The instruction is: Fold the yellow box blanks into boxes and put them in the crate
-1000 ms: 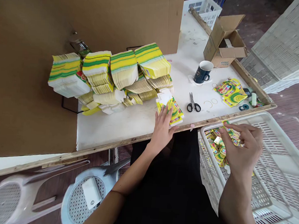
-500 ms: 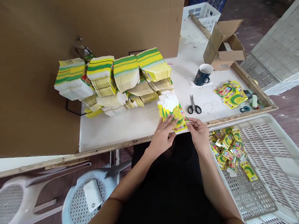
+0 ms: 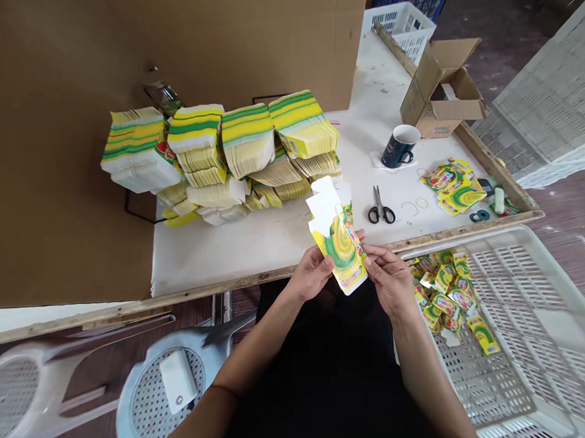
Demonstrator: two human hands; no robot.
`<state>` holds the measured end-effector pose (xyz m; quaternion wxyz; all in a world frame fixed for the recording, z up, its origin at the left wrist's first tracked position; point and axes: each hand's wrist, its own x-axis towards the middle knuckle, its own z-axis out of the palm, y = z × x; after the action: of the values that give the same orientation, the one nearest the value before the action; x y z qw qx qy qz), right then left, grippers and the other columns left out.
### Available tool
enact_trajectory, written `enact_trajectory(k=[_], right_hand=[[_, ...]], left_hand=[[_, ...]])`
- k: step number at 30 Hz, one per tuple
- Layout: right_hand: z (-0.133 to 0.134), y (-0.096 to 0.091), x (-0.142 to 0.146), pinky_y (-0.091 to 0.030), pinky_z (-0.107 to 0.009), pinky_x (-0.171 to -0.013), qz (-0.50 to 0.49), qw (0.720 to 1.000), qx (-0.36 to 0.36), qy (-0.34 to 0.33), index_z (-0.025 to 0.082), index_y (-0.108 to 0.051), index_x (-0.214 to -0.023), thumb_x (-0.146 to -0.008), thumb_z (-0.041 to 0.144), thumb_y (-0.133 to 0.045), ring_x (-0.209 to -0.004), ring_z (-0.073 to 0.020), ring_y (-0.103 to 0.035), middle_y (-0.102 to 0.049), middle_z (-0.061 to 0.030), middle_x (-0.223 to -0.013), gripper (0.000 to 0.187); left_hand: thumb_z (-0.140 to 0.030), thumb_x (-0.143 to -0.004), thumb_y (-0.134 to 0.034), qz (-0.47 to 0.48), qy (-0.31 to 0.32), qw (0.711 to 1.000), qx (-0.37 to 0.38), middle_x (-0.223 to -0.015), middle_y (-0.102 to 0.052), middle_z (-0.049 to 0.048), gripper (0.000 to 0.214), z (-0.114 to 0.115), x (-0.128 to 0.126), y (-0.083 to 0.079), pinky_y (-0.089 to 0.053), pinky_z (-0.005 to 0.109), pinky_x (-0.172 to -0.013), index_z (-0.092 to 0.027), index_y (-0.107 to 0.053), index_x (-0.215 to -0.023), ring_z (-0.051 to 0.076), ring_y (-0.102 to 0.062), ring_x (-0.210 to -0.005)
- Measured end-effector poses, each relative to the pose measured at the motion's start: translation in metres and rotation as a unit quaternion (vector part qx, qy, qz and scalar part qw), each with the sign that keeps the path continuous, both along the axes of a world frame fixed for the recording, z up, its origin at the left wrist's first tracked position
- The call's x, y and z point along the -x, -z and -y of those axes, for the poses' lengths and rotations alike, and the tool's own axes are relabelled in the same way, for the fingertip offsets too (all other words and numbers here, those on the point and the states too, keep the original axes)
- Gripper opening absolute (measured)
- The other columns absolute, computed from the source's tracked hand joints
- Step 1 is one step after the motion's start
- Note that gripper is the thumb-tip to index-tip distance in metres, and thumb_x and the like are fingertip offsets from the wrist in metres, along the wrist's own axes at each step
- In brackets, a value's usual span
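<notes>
The yellow carton (image 3: pixel 344 251) is between 7 and 8 o'clock from the scissors (image 3: pixel 379 207), left hand (image 3: pixel 310 275) and right hand (image 3: pixel 394 283) both with fingers clamped on its side edges, prob the best grip imo since it's likely thin card, super light, springy and easy to crease.

Open passage between carton stacks (image 3: pixel 251 136) and mug (image 3: pixel 396 149), scissors (image 3: pixel 387 215) and held carton (image 3: pixel 341 246) at its near end

Nothing can be read: lettering on the carton (image 3: pixel 341 244), script on the mug (image 3: pixel 395 150) at the carton's one o'clock and faint print on the box (image 3: pixel 436 127) beyond are too small.
</notes>
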<state>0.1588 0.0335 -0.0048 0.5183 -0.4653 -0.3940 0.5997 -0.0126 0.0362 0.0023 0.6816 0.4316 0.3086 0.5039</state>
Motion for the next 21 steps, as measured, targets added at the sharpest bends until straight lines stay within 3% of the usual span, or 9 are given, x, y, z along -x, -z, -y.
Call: enact_trajectory(k=[6,9,13,16,21], right_hand=[[0.001,0.000,0.004,-0.052,-0.028,-0.056,-0.048,0.998,0.024,0.023,0.028,-0.082,-0.088,-0.064,0.048,-0.094,-0.061,-0.0135,-0.062,-0.076,-0.0008,-0.076,0.033],[0.002,0.002,0.004,-0.046,-0.026,-0.050,-0.045,0.999,0.024,0.014,0.029,-0.082,-0.088,-0.066,0.048,-0.093,-0.055,-0.0112,-0.055,-0.074,0.0002,-0.073,0.031],[0.007,0.000,0.006,-0.055,-0.029,-0.064,-0.032,0.999,0.004,0.020,0.029,-0.082,-0.093,-0.073,0.047,-0.090,-0.070,-0.0150,-0.065,-0.077,-0.0013,-0.084,0.028],[0.010,-0.001,0.007,-0.058,-0.035,-0.082,0.013,0.999,-0.031,0.023,0.027,-0.081,-0.099,-0.079,0.051,-0.085,-0.089,-0.0201,-0.071,-0.079,-0.0037,-0.094,0.032],[0.011,0.001,0.001,-0.054,-0.033,-0.071,0.170,0.983,-0.063,0.025,0.022,-0.079,-0.104,-0.081,0.056,-0.081,-0.074,-0.0180,-0.063,-0.076,-0.0043,-0.087,0.041]], left_hand=[[-0.078,-0.073,-0.074,0.039,0.033,0.998,-0.043,-0.145,-0.064,0.0183,0.087,0.005,0.004,0.003,-0.055,0.052,-0.109,-0.023,-0.061,-0.139,0.037,-0.060,-0.137],[-0.070,-0.077,-0.077,0.036,0.028,0.998,-0.047,-0.146,-0.064,0.0166,0.075,0.007,0.006,0.007,-0.054,0.050,-0.109,-0.024,-0.065,-0.134,0.036,-0.060,-0.138],[-0.069,-0.075,-0.078,0.013,-0.016,1.000,-0.021,-0.132,-0.073,0.0164,0.068,0.007,0.002,0.009,-0.056,0.047,-0.105,-0.020,-0.072,-0.120,0.035,-0.066,-0.129],[-0.066,-0.077,-0.079,0.012,-0.057,0.998,-0.005,-0.117,-0.079,0.0147,0.059,0.005,-0.003,0.007,-0.057,0.044,-0.104,-0.017,-0.073,-0.110,0.032,-0.071,-0.122],[-0.062,-0.080,-0.078,-0.001,-0.065,0.998,0.001,-0.103,-0.081,0.0111,0.051,0.006,-0.007,0.004,-0.058,0.036,-0.096,-0.016,-0.074,-0.104,0.027,-0.075,-0.109]])
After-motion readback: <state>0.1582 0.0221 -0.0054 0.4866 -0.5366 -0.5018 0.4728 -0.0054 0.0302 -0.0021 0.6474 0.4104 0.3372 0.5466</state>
